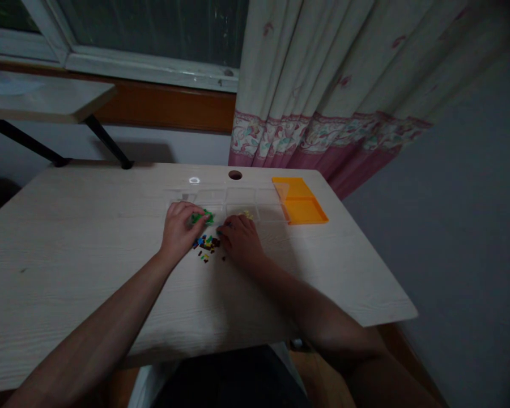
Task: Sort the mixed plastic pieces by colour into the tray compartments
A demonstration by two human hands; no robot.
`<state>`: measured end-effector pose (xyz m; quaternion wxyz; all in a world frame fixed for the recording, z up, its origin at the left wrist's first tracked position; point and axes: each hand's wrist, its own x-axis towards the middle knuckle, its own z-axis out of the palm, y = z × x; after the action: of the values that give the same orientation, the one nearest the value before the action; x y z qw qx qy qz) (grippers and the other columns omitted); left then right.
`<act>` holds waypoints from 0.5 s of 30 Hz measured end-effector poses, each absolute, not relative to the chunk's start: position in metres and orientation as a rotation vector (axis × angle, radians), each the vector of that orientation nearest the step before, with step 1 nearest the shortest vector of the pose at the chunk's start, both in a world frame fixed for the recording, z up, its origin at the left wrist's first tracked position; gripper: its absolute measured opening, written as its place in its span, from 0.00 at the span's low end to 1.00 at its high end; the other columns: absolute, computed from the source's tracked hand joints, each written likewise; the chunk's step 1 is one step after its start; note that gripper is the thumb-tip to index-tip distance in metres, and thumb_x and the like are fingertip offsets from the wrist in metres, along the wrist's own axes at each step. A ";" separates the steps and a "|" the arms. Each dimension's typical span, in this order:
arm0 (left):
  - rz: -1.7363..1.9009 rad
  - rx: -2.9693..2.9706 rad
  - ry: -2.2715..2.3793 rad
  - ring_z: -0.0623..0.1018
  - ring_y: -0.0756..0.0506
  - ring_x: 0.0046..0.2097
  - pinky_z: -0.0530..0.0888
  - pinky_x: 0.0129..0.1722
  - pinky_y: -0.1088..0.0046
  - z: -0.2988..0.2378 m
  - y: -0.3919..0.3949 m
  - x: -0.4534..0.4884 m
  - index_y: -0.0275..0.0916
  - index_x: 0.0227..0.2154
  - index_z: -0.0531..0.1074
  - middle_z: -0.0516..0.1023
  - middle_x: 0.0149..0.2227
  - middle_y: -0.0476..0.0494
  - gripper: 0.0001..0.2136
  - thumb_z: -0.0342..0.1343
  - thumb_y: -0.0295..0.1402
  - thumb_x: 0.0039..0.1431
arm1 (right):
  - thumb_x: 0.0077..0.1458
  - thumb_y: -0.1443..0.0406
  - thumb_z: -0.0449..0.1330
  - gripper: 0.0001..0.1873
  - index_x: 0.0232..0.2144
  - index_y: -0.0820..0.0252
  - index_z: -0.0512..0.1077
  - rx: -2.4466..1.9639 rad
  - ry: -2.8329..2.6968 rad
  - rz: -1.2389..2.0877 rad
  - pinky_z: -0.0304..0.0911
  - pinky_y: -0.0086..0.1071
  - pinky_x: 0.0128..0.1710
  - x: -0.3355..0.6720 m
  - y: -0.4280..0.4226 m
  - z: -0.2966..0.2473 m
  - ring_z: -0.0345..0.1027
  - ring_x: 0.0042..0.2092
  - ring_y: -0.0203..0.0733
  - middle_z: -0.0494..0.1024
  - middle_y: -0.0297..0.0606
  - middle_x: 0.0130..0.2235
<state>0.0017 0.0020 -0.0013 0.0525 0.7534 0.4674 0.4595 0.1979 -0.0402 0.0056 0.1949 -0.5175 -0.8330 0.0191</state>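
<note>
A small heap of tiny coloured pieces (206,245) lies on the pale wooden table (89,238) between my hands. My left hand (179,228) rests with its fingers curled at the near edge of a clear compartment box (229,204), right beside green pieces (203,217) in one compartment. What its fingertips hold, if anything, is hidden. My right hand (241,238) lies knuckles up with fingers bent, its fingertips touching the heap's right side. A few yellow pieces (249,215) sit in another compartment just beyond it.
An orange lid (300,201) is at the box's right end, near the table's right edge. A round cable hole (235,175) is at the table's back. A second desk (38,99) stands at the back left under a window; a curtain (323,85) hangs behind.
</note>
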 end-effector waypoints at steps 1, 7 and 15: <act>1.400 2.285 1.424 0.72 0.43 0.44 0.69 0.48 0.61 -0.002 0.002 0.001 0.41 0.33 0.75 0.76 0.37 0.46 0.06 0.60 0.37 0.60 | 0.61 0.64 0.57 0.10 0.43 0.54 0.76 -1.449 -2.328 0.058 0.55 0.42 0.51 0.198 -0.040 0.006 0.58 0.50 0.48 0.72 0.41 0.47; 1.369 2.272 1.436 0.72 0.43 0.44 0.69 0.48 0.61 -0.004 0.004 0.001 0.41 0.34 0.75 0.76 0.37 0.46 0.07 0.60 0.38 0.59 | 0.61 0.65 0.58 0.06 0.39 0.56 0.74 -1.422 -2.291 0.069 0.56 0.40 0.51 0.197 -0.039 0.003 0.60 0.49 0.47 0.73 0.41 0.44; 1.375 2.241 1.453 0.72 0.42 0.44 0.69 0.48 0.61 -0.004 0.003 0.000 0.42 0.33 0.75 0.76 0.37 0.45 0.06 0.59 0.38 0.59 | 0.62 0.66 0.56 0.07 0.38 0.58 0.74 -1.331 -2.172 0.261 0.59 0.39 0.51 0.201 -0.033 0.001 0.65 0.45 0.45 0.77 0.40 0.40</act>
<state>-0.0004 0.0031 -0.0037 0.0688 0.7442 0.4827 0.4566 0.2008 -0.0329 0.0010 0.2862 -0.4980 -0.8127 0.0978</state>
